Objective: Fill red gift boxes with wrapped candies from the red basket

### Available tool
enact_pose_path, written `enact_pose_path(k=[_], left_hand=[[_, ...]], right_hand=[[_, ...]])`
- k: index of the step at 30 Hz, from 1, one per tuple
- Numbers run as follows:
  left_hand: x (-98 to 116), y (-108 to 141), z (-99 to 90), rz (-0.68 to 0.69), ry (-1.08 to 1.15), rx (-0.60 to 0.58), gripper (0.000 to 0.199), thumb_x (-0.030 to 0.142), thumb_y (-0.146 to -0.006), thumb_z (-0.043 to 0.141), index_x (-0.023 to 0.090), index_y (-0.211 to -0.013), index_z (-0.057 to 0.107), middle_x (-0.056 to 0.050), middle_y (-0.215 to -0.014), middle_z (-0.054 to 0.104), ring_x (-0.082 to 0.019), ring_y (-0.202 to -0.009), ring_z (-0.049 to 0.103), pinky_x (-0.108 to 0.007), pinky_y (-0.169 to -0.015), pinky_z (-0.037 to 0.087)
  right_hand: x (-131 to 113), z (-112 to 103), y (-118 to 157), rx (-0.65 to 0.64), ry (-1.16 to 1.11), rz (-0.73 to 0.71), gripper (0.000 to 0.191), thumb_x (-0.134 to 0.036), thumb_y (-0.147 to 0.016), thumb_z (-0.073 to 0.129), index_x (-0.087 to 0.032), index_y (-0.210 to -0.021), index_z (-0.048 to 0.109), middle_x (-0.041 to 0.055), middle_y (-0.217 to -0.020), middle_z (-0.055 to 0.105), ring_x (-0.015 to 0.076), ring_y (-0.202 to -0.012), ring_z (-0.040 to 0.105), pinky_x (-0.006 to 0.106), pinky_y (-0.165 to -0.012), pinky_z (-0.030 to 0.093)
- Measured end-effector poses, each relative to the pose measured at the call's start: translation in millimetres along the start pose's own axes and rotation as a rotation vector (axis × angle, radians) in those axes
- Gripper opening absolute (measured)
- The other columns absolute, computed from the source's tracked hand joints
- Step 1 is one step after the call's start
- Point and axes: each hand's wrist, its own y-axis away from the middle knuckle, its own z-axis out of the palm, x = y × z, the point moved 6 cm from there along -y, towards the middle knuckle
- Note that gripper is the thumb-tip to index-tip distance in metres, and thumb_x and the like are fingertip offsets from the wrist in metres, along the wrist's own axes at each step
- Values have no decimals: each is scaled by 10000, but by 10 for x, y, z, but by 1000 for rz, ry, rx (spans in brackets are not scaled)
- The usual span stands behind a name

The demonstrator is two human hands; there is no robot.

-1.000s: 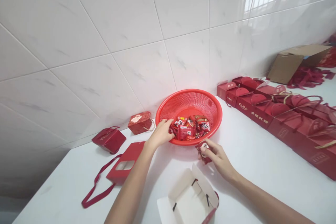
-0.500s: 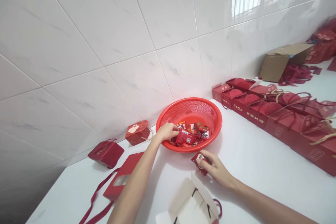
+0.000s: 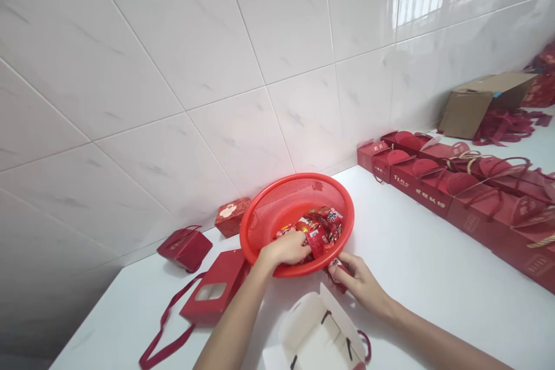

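Observation:
My left hand (image 3: 291, 247) reaches over the near rim of a red plastic basket (image 3: 299, 181), fingers curled down among several red wrapped snack packets (image 3: 318, 238). Its fingertips are hidden there, so what they hold, if anything, does not show. Just outside the basket's near right rim, my right hand (image 3: 362, 284) is closed on a small red snack packet (image 3: 336, 272) with a pale label. The basket looks tilted toward me. Below both hands stands an open gift box (image 3: 318, 335) with a pale inside and a dark red cord at its right.
To the left lie a red windowed box (image 3: 210, 292) with a ribbon handle and two small red boxes (image 3: 185, 247) near the tiled wall. Rows of red gift boxes (image 3: 433, 185) line the right. Behind them are a cardboard carton (image 3: 463, 113) and dark red ribbons (image 3: 505, 127).
The basket has shifted left and toward me and is more tilted. My left hand has gone deeper among the packets. My right hand, still holding its packet, is now against or close to the rim.

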Motion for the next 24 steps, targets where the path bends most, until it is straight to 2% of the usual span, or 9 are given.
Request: enact_pose_path(k=[4, 7, 10, 12, 15, 17, 19, 22, 24], left_hand=[[105, 94, -4, -19, -60, -112, 199, 321, -837, 536, 189, -744, 653, -102, -829, 743, -257, -719, 675, -289, -563, 407], [57, 158, -117, -16, -29, -199, 234, 345, -856, 547, 192, -943, 702, -83, -893, 762, -249, -765, 696, -278, -601, 445], [-81, 165, -333, -16, -9, -145, 398, 361, -884, 546, 210, -1233, 664, -78, -1072, 762, -246, -891, 712, -271, -692, 483], [-190, 128, -460, -22, -8, -102, 476, 386, -893, 555, 207, -1329, 624, -88, -1175, 740, -253, -983, 705, -274, -764, 494], [-304, -3, -561, -15, 7, -108, 523, 410, -899, 561, 194, -1374, 601, -92, -1185, 740, -244, -962, 713, -274, -790, 502], [-332, -140, -595, 0, -23, -124, 532, 411, -893, 572, 192, -1377, 602, -89, -1182, 742, -238, -933, 717, -273, -788, 504], [-325, -309, -622, 18, -69, -114, 512, 394, -873, 599, 192, -1342, 634, -87, -1213, 733, -248, -1000, 704, -274, -831, 498], [-282, -588, -612, 34, -74, -86, 525, 365, -839, 641, 192, -1335, 637, -93, -1273, 706, -276, -1121, 661, -291, -899, 487], [-253, -754, -559, 42, -51, -77, 597, 380, -838, 653, 178, -1396, 581, -113, -1302, 687, -282, -1127, 656, -308, -915, 488]], right_hand=[[40, -22, -16, 19, 22, 11, 384, -543, -866, 598, -167, -787, 580, -1, -643, 567, 119, -566, 494, 247, -547, 396], [-20, -39, -23, -5, 60, 22, 375, -531, -844, 606, -167, -757, 577, -5, -615, 557, 110, -533, 473, 242, -527, 391], [-99, -53, -19, -36, 87, 44, 341, -497, -817, 608, -165, -743, 589, -10, -590, 547, 100, -501, 453, 227, -488, 375], [-116, -62, -14, -52, 102, 82, 302, -459, -798, 589, -165, -734, 593, -16, -557, 537, 95, -467, 438, 217, -451, 358], [-134, -49, -2, -138, 161, 133, 197, -353, -759, 555, -167, -702, 587, -24, -522, 524, 92, -439, 435, 200, -410, 347], [-197, -12, 17, -272, 242, 142, 113, -254, -718, 542, -170, -646, 565, -21, -526, 529, 95, -465, 470, 183, -413, 359], [-312, 12, 44, -409, 308, 158, 87, -180, -692, 539, -171, -605, 539, -25, -526, 536, 89, -480, 494, 167, -428, 374], [-571, -14, 48, -497, 254, 198, 93, -198, -744, 573, -157, -667, 604, -28, -528, 562, 73, -440, 483, 163, -422, 390], [-786, -56, -18, -471, 128, 167, 147, -272, -795, 623, -150, -715, 638, -11, -561, 606, 78, -436, 510, 172, -424, 416]])
